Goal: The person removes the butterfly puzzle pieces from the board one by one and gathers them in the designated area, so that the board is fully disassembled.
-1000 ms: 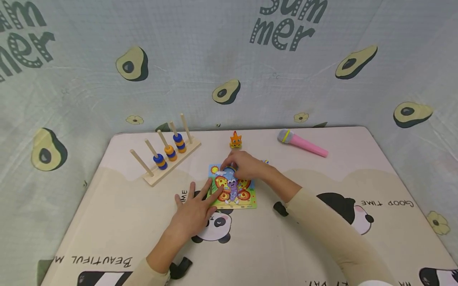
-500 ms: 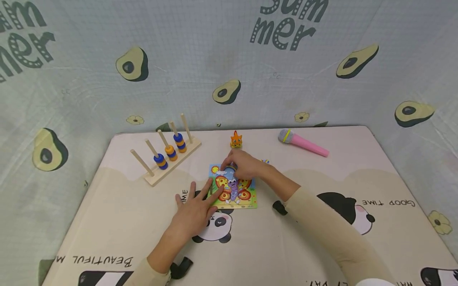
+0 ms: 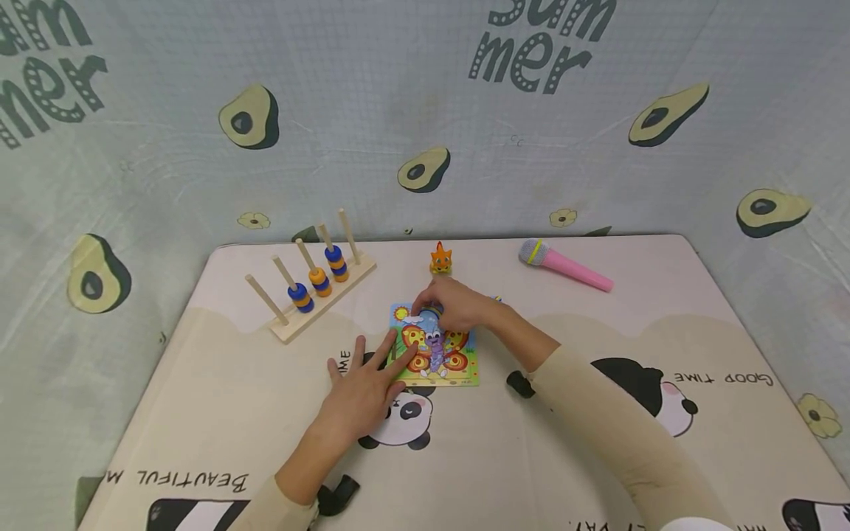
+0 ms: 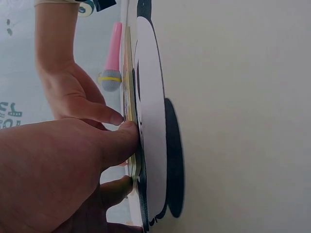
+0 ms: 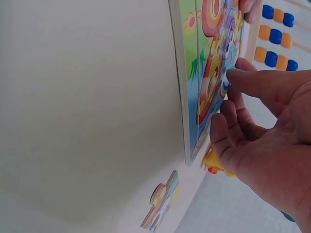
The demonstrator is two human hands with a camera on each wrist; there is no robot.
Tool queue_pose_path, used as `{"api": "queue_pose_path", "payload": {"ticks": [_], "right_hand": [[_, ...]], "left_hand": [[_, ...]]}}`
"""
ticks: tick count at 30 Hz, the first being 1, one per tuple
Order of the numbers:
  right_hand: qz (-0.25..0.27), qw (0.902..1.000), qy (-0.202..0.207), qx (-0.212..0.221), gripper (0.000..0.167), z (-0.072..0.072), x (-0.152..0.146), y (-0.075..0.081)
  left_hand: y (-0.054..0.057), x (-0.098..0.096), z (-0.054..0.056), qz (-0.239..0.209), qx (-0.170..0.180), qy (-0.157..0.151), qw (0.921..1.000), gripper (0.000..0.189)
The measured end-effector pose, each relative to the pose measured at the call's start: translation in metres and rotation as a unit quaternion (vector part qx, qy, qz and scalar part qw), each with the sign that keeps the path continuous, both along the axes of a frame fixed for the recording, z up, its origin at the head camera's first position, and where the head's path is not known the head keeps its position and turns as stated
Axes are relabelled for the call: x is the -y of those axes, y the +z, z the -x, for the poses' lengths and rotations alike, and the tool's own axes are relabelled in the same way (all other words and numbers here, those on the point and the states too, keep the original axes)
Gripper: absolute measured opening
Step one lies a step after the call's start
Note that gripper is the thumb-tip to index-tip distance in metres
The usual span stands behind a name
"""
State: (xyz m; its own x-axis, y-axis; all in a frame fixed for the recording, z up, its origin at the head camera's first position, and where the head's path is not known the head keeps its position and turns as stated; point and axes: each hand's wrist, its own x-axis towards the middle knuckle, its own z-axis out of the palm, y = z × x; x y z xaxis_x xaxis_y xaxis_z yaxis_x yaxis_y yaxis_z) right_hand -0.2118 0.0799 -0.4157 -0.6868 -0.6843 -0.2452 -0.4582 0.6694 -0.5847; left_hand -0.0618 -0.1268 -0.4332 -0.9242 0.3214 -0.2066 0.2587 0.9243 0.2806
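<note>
A square butterfly jigsaw puzzle [image 3: 434,361] lies on the table in the head view. My left hand [image 3: 358,394] rests at its left side, fingers spread, with some fingertips on the picture. Over the puzzle's top edge, my right hand [image 3: 454,304] has curved fingers and thumb about a blue puzzle piece [image 3: 430,313] with a rainbow arch. In the right wrist view the thumb [image 5: 238,77] touches the picture by the rainbow. How firmly it pinches the piece is partly hidden. A loose puzzle piece [image 5: 163,201] lies beyond the puzzle's top edge.
A wooden peg rack [image 3: 322,295] with blue and orange beads stands at the back left. Behind the puzzle sits a small orange toy figure [image 3: 441,259]. A pink toy microphone [image 3: 564,265] lies at the back right. A printed cloth covers the table [image 3: 265,413].
The whole head view has shifted slightly. Both hands keep nearly the same place on the puzzle, and a little more blue shows between my right thumb and fingers.
</note>
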Motion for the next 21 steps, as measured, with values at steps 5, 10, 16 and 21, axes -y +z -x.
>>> {"api": "queue_pose_path", "payload": {"ticks": [5, 10, 16, 21], "right_hand": [[-0.003, 0.9999, 0.006, 0.014, 0.05, 0.0005, 0.0003, 0.002], [0.002, 0.9996, 0.006, 0.026, 0.05, 0.0006, 0.0005, 0.0057], [0.008, 0.9995, 0.008, 0.03, 0.048, 0.0015, 0.0012, 0.0086], [0.003, 0.9996, 0.006, 0.027, 0.047, 0.0017, 0.0008, 0.0081]], "left_hand": [[0.0001, 0.0004, -0.0007, 0.002, 0.0, -0.001, 1.0, 0.058], [0.0006, 0.0005, -0.0006, 0.005, -0.002, -0.003, 1.0, 0.058], [0.0007, 0.0, -0.0002, 0.008, -0.002, -0.005, 1.0, 0.057], [0.0003, -0.0004, 0.0, 0.006, 0.002, -0.003, 1.0, 0.057]]}}
